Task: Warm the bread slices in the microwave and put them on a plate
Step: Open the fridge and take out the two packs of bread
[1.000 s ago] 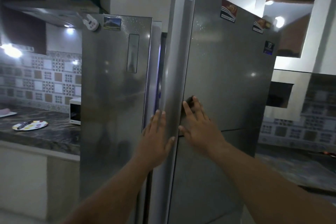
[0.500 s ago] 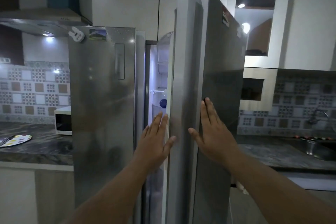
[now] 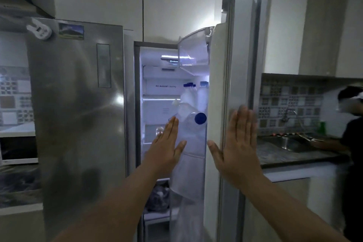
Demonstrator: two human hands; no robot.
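Kitchen: dim, white cabinets above, patterned tiles behind a tabletop point(image 3: 290, 155) with a sink point(image 3: 290, 143) at right; another person point(image 3: 351, 143) standing by it.
Fridge: steel side-by-side; left door point(image 3: 78, 114) closed, carrying a guitar-shaped magnet point(image 3: 39, 29) and a picture magnet point(image 3: 71, 31).
Right door point(image 3: 225, 104): swung much wider than a second ago, then barely cracked; now edge-on, lit shelves exposed.
Microwave point(image 3: 17, 147): white, at far left on the tabletop, partly cut off by the fridge.
Door bins: clear bottles, one with a round blue cap point(image 3: 200, 118), just beyond the left fingertips.
Left hand point(image 3: 167, 147): flat, fingers straight and together, holding nothing, reaching into the gap.
Right hand point(image 3: 240, 143): flat and spread, empty, palm against the door's outer edge, pushing rather than gripping.
Bread slices: not seen on any visible shelf; a dark bag point(image 3: 159, 196) low inside, contents impossible to tell.
Plate: out of view now.
Meaning for task: early stage; with the interior opened, likely next a search of the shelves for bread before any warming.
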